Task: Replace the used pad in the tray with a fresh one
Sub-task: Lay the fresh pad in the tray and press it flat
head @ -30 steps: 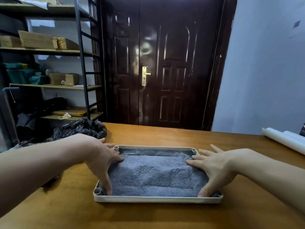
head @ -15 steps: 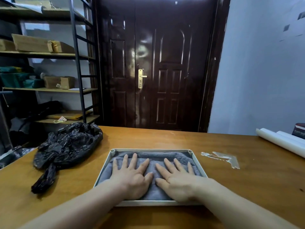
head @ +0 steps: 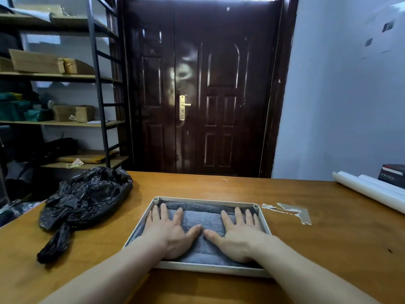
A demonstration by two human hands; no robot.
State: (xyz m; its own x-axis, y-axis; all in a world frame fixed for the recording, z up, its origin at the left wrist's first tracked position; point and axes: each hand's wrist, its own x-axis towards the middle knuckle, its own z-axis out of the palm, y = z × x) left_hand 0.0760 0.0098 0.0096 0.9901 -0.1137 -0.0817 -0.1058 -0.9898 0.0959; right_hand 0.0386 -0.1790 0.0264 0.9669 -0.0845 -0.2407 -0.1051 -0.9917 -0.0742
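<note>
A shallow cream tray (head: 206,200) lies on the wooden table in front of me. A grey pad (head: 202,218) fills its inside, with a fold along the far side. My left hand (head: 169,230) lies flat on the left half of the pad, fingers spread. On the right half my right hand (head: 237,234) rests flat the same way. The thumbs almost meet at the pad's middle. Neither hand holds anything. A crumpled black plastic bag (head: 81,202) lies on the table to the left of the tray.
White paper rolls (head: 370,191) and a dark box (head: 392,174) sit at the table's right edge. Torn tape scraps (head: 291,211) stick to the wood right of the tray. Metal shelves (head: 54,121) with boxes stand at the left, a dark double door (head: 197,95) ahead.
A second ago my hands pressed the pad at the tray's left and right sides. They came together at the middle, and have since spread apart across the pad.
</note>
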